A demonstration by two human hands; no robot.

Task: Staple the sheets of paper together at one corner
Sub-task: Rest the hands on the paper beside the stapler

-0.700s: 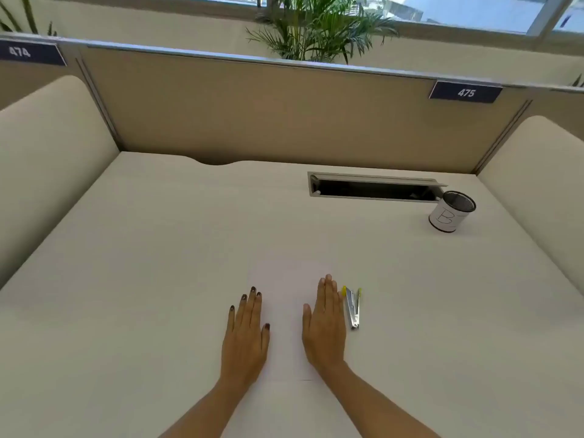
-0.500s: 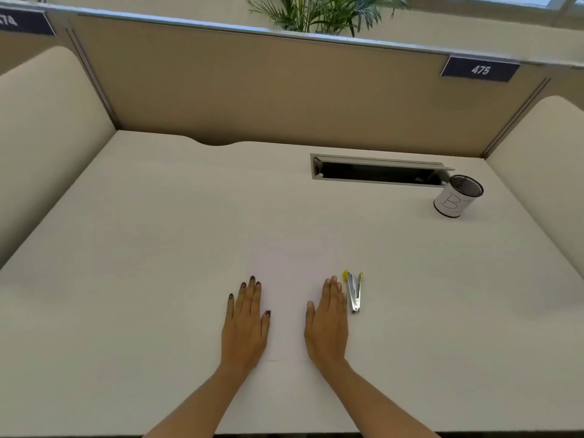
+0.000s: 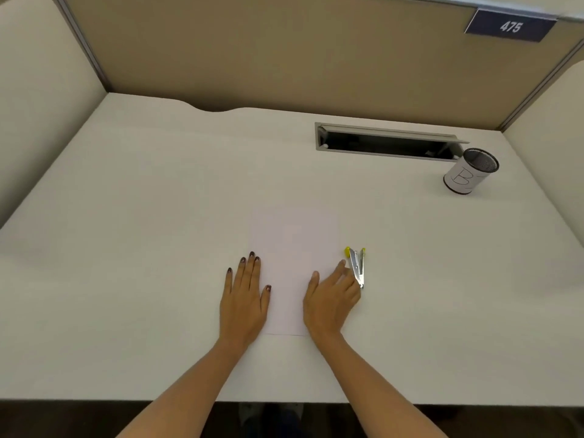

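White sheets of paper (image 3: 292,263) lie flat on the pale desk (image 3: 142,216), hard to tell from its surface. My left hand (image 3: 245,295) rests flat on the paper's left edge, fingers together. A small silver stapler with yellow tips (image 3: 357,266) lies just right of the paper, its jaws spread in a V. My right hand (image 3: 330,297) is on the paper's right edge, turned toward the stapler, with its fingers touching the stapler's left side. I cannot see a closed grip on it.
A mesh pen cup wrapped in white paper marked "B" (image 3: 471,171) stands at the back right. An open cable slot (image 3: 385,142) is set into the desk behind it. Beige partition walls (image 3: 284,58) enclose the desk on three sides.
My right hand has slid right and its fingers have reached the stapler. My left hand stays flat. The camera has tilted down, so the desk's near edge shows.
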